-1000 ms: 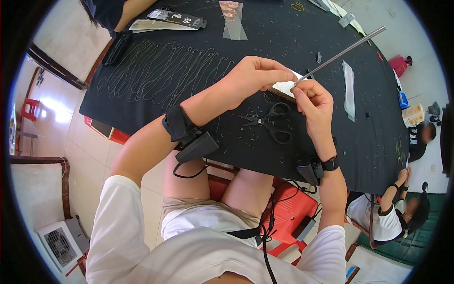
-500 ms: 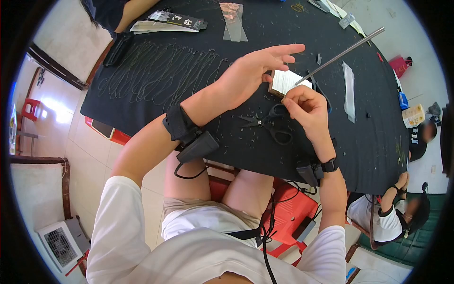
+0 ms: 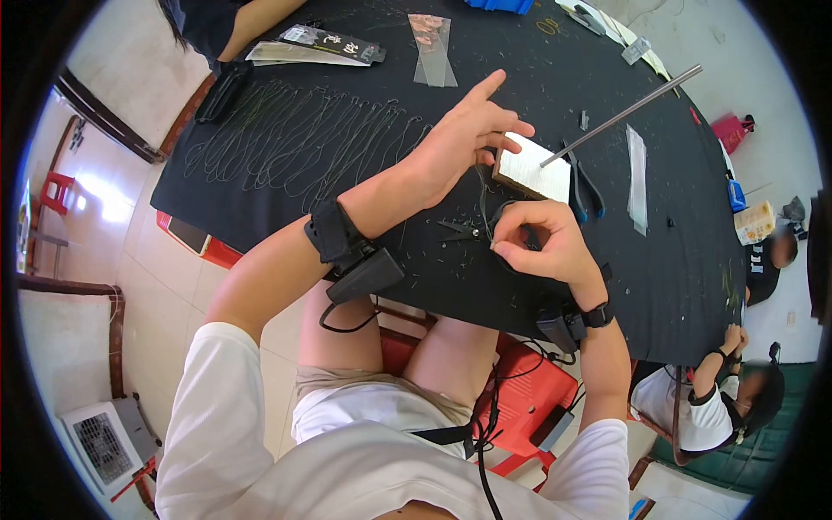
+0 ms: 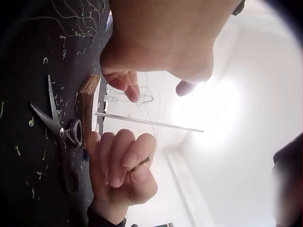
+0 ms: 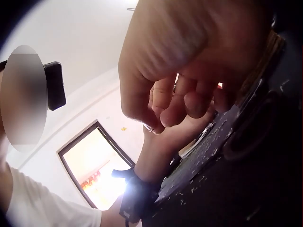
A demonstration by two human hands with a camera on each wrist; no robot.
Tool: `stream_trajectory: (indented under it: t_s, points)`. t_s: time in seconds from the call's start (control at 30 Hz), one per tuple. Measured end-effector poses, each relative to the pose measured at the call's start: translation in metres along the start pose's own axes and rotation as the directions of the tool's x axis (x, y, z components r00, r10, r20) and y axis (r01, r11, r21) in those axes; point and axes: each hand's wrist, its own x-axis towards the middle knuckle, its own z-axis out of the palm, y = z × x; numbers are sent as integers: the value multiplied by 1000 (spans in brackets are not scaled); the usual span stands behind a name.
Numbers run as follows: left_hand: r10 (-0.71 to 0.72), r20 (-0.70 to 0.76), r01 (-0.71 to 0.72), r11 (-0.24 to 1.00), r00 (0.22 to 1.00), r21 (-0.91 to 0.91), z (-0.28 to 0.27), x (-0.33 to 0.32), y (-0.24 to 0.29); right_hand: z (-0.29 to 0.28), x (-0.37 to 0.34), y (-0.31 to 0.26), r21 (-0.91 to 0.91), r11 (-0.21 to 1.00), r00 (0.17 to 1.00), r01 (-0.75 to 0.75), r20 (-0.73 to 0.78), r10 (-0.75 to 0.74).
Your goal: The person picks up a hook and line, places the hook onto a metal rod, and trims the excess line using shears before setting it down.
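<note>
In the head view my right hand (image 3: pixel 550 238) pinches the end of a thin dark cord (image 3: pixel 483 198) between thumb and forefinger. My left hand (image 3: pixel 472 143) is above the table with fingers spread; the cord runs up toward its fingertips. Beyond the hands, a slim metal rod (image 3: pixel 624 114) stands tilted out of a white-topped wooden block (image 3: pixel 544 176). In the left wrist view, a small dark bit of the cord (image 4: pixel 141 164) shows in the right hand's pinch. Black-handled scissors (image 4: pixel 60 132) lie spread on the table, their handles partly hidden by the right hand in the head view.
Rows of looped cords (image 3: pixel 303 139) lie on the black tablecloth at left. Pliers (image 3: pixel 588 186) lie right of the block, with a clear plastic strip (image 3: pixel 637 178) farther right. Packaging (image 3: pixel 321 48) lies at the back left, near another person's arm (image 3: pixel 264 19). Small clippings dot the cloth.
Both hands were together at the rod's base. My left hand has let go and spread its fingers; my right hand has moved down toward me, off the rod, with the cord.
</note>
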Motion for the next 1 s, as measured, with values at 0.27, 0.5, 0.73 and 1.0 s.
stream_trajectory:
  t_s: [0.27, 0.5, 0.73, 1.0]
  points:
    - [53, -107, -66, 990, 993, -123, -2, 1, 0, 2, 1, -3, 53, 999, 996, -2, 89, -3]
    - [125, 19, -116, 957, 992, -264, 0, -5, 6, 1, 1, -1, 14, 1000, 992, -9, 123, 7]
    - [256, -16, -239, 879, 967, -411, -12, 3, 12, -18, -1, 7, -44, 998, 997, -50, -52, 48]
    - [260, -265, -254, 966, 929, 54, -15, 8, 5, -22, -2, 8, 171, 985, 988, 24, -155, 3]
